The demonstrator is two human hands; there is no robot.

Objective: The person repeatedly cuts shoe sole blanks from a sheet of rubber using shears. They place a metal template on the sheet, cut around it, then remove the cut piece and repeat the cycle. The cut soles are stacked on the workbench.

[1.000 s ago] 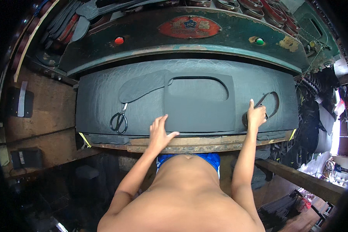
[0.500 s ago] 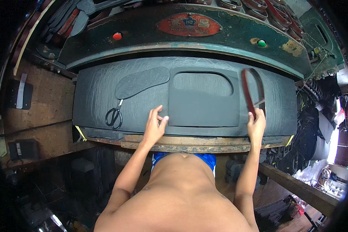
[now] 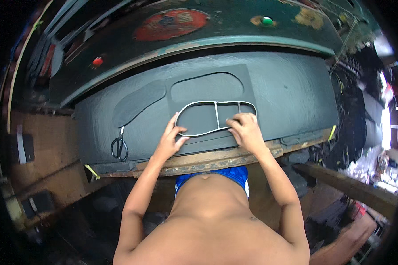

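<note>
A curved metal cutting die (image 3: pixel 216 115) with crossbars lies over the lower half of a dark grey sheet (image 3: pixel 245 84), below that sheet's long rounded cut-out. My left hand (image 3: pixel 170 137) grips the die's left end with curled fingers; my right hand (image 3: pixel 244 131) holds its right part by the near rim. To their left, a flat grey shaped piece (image 3: pixel 139 101) lies on the cutting board (image 3: pixel 300 101), with black-handled scissors (image 3: pixel 119 148) at its lower end.
The green machine beam (image 3: pixel 234 26) with red and green buttons spans the back. A wooden side board (image 3: pixel 44 154) stands left, a wooden rail (image 3: pixel 349 185) and dark clutter right. Another person's blurred bare limb (image 3: pixel 349 238) appears at the lower right.
The die has moved from the right of the grey sheet onto it and lies crosswise. My left hand has gone from holding nothing to gripping it; my right hand moved left with it.
</note>
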